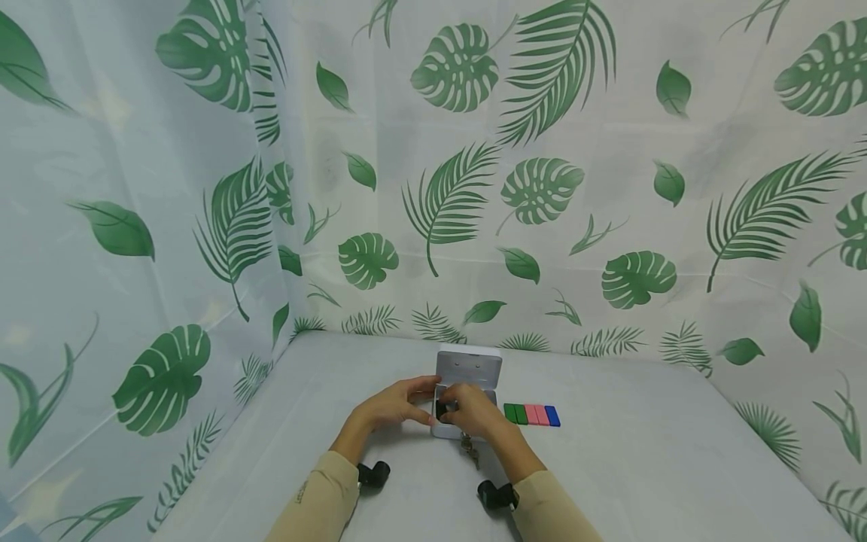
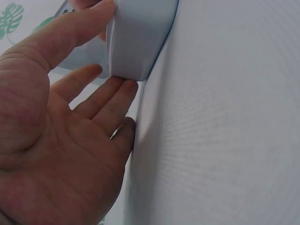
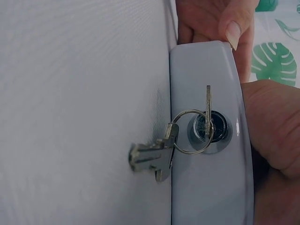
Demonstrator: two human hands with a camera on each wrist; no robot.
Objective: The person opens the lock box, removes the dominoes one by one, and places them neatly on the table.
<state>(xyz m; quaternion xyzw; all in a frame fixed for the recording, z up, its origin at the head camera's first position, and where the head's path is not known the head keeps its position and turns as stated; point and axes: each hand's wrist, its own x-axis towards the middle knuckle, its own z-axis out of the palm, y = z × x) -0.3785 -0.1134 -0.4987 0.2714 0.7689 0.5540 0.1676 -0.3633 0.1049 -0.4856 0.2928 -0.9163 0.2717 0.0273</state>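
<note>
A white lockable metal box (image 1: 447,432) stands on the table with its grey-lined lid (image 1: 469,367) raised. My left hand (image 1: 395,404) is at the box's left side, its fairly straight fingers touching the wall and its thumb at the front corner by the rim. My right hand (image 1: 469,409) reaches down into the box, beside something dark (image 1: 442,409) inside. Its fingertips are largely hidden there, and I cannot tell whether they hold anything. A key (image 3: 208,105) sits in the front lock (image 3: 219,126), and a second key (image 3: 157,154) hangs from its ring.
Right of the box lies a row of flat coloured pieces: green (image 1: 515,413), pink (image 1: 537,415) and blue (image 1: 553,416). A white cloth covers the table (image 1: 643,452). Leaf-patterned curtains (image 1: 460,211) close off the back and left. Dark wrist cameras (image 1: 497,495) stick out near both sleeves.
</note>
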